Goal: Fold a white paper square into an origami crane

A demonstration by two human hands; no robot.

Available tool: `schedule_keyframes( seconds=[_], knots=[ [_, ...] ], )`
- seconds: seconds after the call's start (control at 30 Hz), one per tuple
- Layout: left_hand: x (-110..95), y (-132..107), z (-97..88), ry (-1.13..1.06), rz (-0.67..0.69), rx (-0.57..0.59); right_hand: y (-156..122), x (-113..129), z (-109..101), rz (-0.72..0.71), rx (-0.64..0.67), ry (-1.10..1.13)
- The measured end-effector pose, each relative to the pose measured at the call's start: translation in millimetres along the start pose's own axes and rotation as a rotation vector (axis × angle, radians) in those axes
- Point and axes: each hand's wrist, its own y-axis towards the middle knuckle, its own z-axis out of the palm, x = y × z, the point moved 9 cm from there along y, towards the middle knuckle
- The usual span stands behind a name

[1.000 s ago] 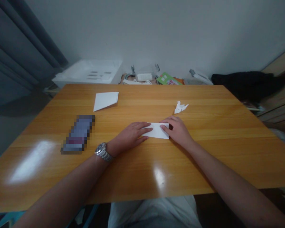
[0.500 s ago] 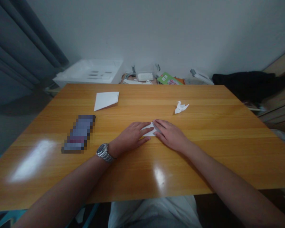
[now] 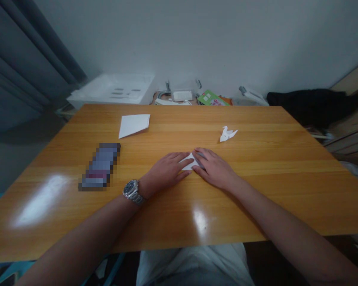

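A small folded piece of white paper (image 3: 188, 163) lies on the wooden table (image 3: 179, 210), partly covered by my fingers. My left hand (image 3: 170, 170) rests on its left side with fingers stretched out and a little apart. From the right, my right hand (image 3: 214, 167) lies over the other side of the paper, its fingers also extended and spread. The fingertips of both hands nearly meet at the paper's middle. Beyond my right hand stands a white origami bird (image 3: 227, 134).
A white sheet of paper (image 3: 134, 125) lies at the back left of the table. A phone with a blurred screen (image 3: 100, 165) is left of my hands. Behind the table are a white tray (image 3: 113, 88), a green booklet (image 3: 211, 98) and dark cloth (image 3: 310, 104).
My left hand has shifted slightly to the right on the folded paper. The fingers of my right hand have moved a little. The other things stay put.
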Motion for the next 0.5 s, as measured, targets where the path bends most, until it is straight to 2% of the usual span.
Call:
schedule_keyframes(
  seconds=[0.3, 0.5],
  knots=[
    [1, -1, 0.5, 0.048, -0.021, 0.028, -3, -8, -1, -0.003, 0.032, 0.052],
    [5, -4, 4.4, 0.025, -0.052, 0.056, -17, -35, -4, 0.032, 0.113, 0.025]
  ],
)
